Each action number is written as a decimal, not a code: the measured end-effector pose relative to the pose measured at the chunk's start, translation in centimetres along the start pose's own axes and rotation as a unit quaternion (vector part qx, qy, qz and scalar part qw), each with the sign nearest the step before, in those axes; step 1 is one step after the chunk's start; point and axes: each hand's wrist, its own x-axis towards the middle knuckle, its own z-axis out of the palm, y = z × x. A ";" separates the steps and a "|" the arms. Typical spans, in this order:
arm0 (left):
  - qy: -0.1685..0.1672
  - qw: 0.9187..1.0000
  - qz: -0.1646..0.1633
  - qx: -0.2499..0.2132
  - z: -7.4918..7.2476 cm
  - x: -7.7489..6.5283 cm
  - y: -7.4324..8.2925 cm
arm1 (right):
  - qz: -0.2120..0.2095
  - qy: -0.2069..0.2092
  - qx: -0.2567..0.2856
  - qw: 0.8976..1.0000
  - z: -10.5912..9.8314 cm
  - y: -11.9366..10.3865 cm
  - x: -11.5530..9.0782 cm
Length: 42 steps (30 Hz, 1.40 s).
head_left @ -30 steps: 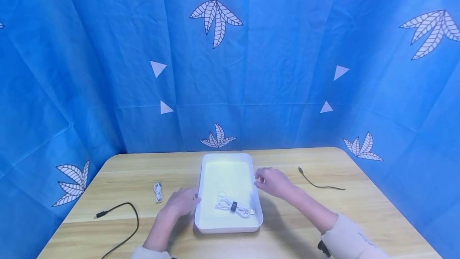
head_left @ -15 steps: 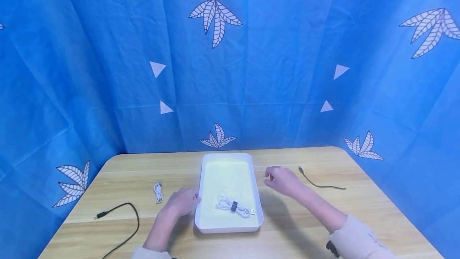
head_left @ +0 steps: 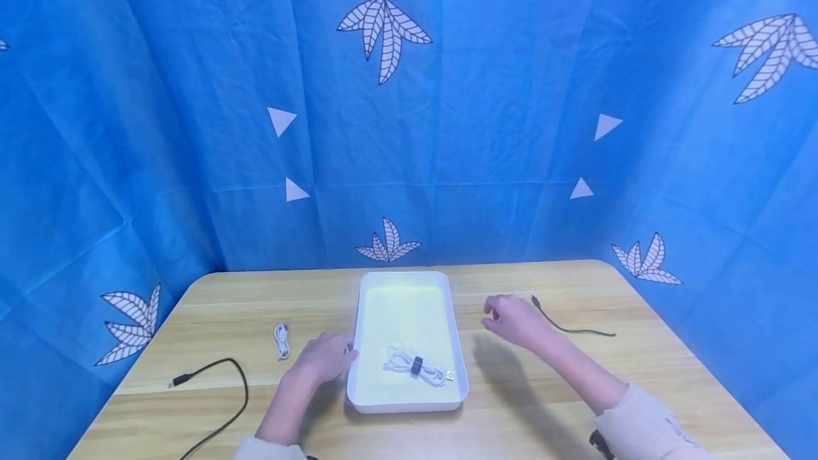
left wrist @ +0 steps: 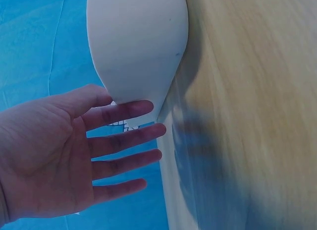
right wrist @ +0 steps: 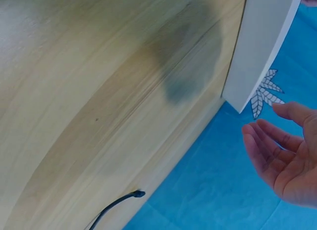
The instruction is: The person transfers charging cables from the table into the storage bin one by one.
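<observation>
White tray [head_left: 401, 314] on a wood table [head_left: 307, 421], w/ a strapped white cord [head_left: 404, 368] inside, nearer the person's end. L hand [head_left: 324, 357] pinches tray's L rim btwn thumb & index finger. R hand [head_left: 517, 319] hovers btwn tray & short black cord [head_left: 575, 332], fingers loosely bent, thumb apart, narrow empty grip. Small white cord [head_left: 282, 341] & long black cord [head_left: 245, 392] lie to L.

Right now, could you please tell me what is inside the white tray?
A bundled white cable with a black strap lies in the near half of the tray. The strap covers part of it; the tray beneath its strands is hidden.
</observation>
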 end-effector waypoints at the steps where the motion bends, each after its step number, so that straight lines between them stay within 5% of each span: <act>1: 0.000 1.000 -0.002 -0.001 0.0 0.0 0.0 | -0.001 0.001 0.001 1.000 0.0 0.1 0.0; 42: 0.013 1.000 0.018 0.013 0.4 0.3 -0.3 | 0.064 0.004 0.001 0.998 -0.3 5.3 -2.8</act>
